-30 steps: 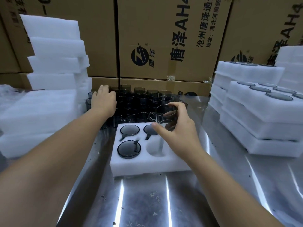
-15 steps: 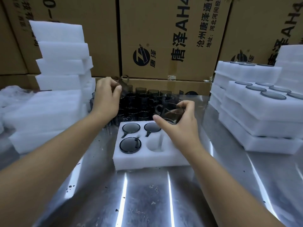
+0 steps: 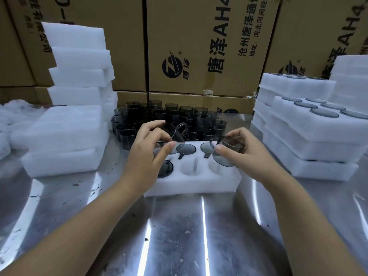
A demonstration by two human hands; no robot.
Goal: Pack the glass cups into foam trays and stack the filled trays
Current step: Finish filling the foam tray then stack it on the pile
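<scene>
Both hands had drawn together over the foam tray (image 3: 191, 183). A second earlier our left hand (image 3: 146, 156) was reaching into the loose cups (image 3: 169, 116) at the far side of the table, and it had since come back toward us with one. We held that smoky glass cup (image 3: 173, 135) pinched between thumb and curled fingers. It was tipped on its side, handle pointing far and right, over the tray's left half. Our right hand (image 3: 247, 154) gripped a second cup (image 3: 226, 156) in much the same way, fingers curled over the top and thumb on the near side. That cup was tilted with one round end toward us, over the tray's right side.

We could see three packed cups (image 3: 188, 149) as dark discs in the tray, two in the far row and one at the near left, partly hidden behind our left hand. The near-middle pocket (image 3: 188, 167) showed bare foam.

Empty foam blocks (image 3: 79, 76) rose in a stack at the left and filled trays (image 3: 310, 134) stood stacked at the right. Printed cardboard cartons (image 3: 199, 46) lined the far side. Everything rested on a scuffed steel table (image 3: 179, 236).
</scene>
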